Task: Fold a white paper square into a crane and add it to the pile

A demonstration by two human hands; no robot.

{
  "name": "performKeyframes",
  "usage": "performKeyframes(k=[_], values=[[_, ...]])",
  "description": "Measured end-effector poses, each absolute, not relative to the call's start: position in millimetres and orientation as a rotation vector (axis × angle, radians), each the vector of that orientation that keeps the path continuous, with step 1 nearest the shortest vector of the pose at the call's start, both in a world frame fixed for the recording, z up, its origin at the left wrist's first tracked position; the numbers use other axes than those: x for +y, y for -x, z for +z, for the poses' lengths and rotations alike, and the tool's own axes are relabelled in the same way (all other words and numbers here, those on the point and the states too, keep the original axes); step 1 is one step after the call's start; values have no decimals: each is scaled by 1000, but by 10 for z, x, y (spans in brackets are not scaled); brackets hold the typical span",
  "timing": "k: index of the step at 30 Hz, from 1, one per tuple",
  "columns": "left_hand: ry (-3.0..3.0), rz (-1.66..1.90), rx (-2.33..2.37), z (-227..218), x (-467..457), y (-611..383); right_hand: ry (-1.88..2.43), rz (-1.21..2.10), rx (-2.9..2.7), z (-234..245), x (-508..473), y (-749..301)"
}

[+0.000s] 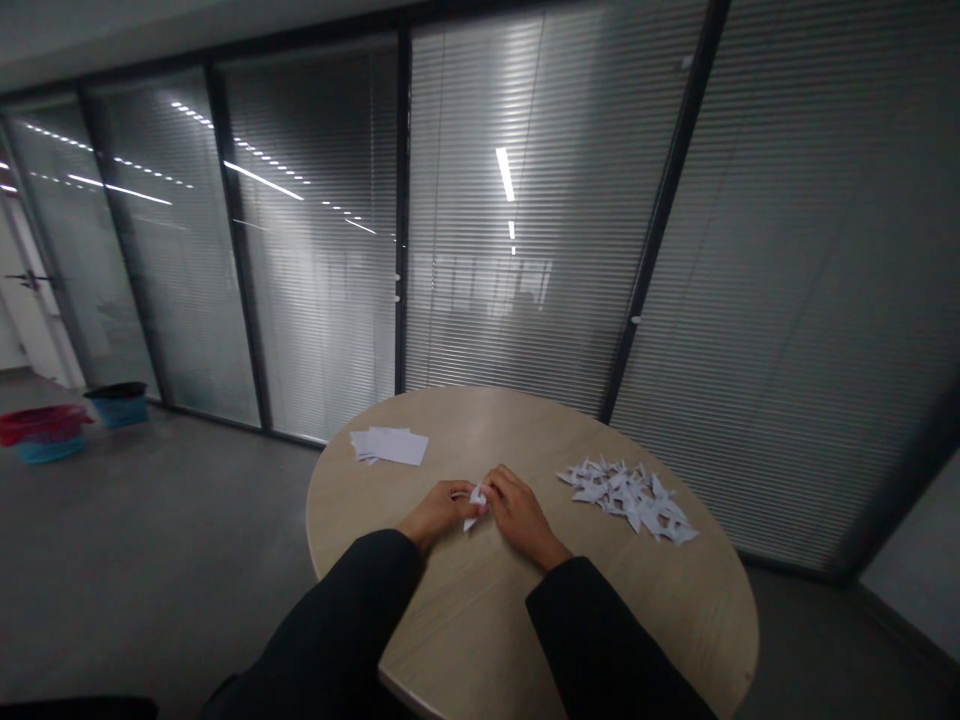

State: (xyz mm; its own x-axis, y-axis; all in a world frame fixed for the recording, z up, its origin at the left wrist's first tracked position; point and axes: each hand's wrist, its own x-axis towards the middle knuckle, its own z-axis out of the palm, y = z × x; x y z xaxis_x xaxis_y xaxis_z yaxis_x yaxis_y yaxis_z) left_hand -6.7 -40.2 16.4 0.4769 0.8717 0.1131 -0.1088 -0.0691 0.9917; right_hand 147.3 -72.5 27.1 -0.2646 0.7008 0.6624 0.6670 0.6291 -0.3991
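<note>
A small folded piece of white paper (pixel 474 510) is held between both my hands above the middle of the round table. My left hand (pixel 441 512) pinches it from the left, fingers closed. From the right, the fingertips of my right hand (pixel 517 510) press on its upper part. Parts of the paper are hidden behind the fingers. To the right lies a heap of folded white paper pieces (pixel 626 495) with pointed ends. Flat sheets of white paper (pixel 394 446) lie loosely stacked at the table's far left.
The round wooden table (pixel 450 640) stands close to a glass partition with blinds (pixel 517 330). On the floor at the left are a blue bin with a red liner (pixel 46 435) and a blue bin with a black liner (pixel 120 405). A door (pixel 34 290) is at the far left.
</note>
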Motion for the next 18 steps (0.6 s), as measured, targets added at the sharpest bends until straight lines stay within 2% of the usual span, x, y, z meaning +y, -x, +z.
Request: performKeyframes(k=[9,18], values=[[-1380,954,721,118,-323,64,1134,198,-2012,224,-678,-1499],[-1407,931,698,78,-286,51,1174,0,-2074,258,-730,-1510]])
